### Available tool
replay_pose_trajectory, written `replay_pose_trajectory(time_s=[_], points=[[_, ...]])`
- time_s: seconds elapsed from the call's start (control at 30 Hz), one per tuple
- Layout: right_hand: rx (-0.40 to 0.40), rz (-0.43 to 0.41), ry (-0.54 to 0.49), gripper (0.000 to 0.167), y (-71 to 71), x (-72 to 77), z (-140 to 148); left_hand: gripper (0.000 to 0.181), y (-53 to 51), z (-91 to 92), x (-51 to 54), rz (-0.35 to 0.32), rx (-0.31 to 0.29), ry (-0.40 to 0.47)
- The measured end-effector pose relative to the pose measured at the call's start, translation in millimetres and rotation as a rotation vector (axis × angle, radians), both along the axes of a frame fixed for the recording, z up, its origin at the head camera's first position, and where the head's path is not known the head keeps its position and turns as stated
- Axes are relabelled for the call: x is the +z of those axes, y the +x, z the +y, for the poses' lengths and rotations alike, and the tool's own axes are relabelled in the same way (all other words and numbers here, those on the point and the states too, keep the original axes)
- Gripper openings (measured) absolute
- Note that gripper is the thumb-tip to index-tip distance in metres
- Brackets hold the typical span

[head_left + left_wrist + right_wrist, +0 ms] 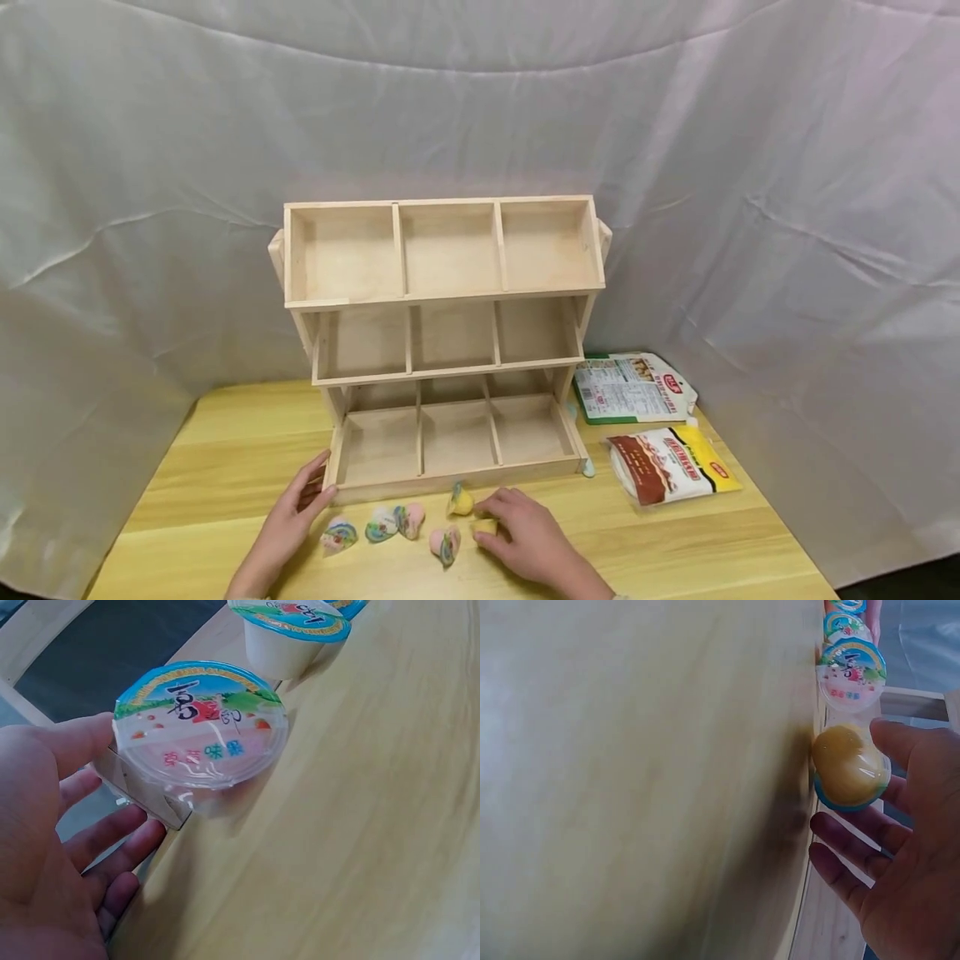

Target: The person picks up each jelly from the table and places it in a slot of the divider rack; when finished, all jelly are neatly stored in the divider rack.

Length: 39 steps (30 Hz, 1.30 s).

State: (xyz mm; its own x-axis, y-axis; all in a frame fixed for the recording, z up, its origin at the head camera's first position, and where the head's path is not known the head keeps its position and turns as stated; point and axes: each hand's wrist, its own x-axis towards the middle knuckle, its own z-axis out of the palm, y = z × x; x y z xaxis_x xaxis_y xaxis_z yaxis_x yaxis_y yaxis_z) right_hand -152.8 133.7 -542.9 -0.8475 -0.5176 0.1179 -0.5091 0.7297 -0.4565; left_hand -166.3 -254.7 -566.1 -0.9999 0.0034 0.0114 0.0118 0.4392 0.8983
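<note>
My right hand [525, 537] pinches a yellow jelly cup [485, 527] between thumb and fingers, just in front of the three-tier wooden rack [457, 477]. In the right wrist view this yellow cup is tilted, its blue-edged lid facing away. Beside it lies a second yellow jelly cup [461, 502]. My left hand [288, 512] rests at the rack's front left corner, fingers spread loosely and holding no cup. Near its thumb is a pink jelly cup [202, 742] with a strawberry-printed lid. A white jelly cup [378, 525] and pink ones [442, 543] lie between the hands.
The rack's tiers have bare compartments [450, 250]. To its right, a green-and-white packet [633, 387] and a red, white and yellow pouch [671, 465] lie on the wooden table [225, 467]. Grey cloth [450, 108] hangs around the back and sides.
</note>
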Motion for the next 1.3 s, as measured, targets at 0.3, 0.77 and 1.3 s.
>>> replay_pose_trajectory(time_s=[0.3,0.77,1.3], points=[[0.004,-0.030,-0.012,0.028,1.7,1.4,-1,0.060,3.5,3.6,-7.2,0.075,0.026,-0.018],[0.016,-0.122,-0.119,0.025,-1.1,-1.9,-1,0.060,5.6,5.0,-11.7,0.048,0.042,-0.059],[0.009,-0.170,-0.241,0.024,-4.7,0.5,1,0.061,4.0,4.1,-6.8,0.019,0.032,-0.053]])
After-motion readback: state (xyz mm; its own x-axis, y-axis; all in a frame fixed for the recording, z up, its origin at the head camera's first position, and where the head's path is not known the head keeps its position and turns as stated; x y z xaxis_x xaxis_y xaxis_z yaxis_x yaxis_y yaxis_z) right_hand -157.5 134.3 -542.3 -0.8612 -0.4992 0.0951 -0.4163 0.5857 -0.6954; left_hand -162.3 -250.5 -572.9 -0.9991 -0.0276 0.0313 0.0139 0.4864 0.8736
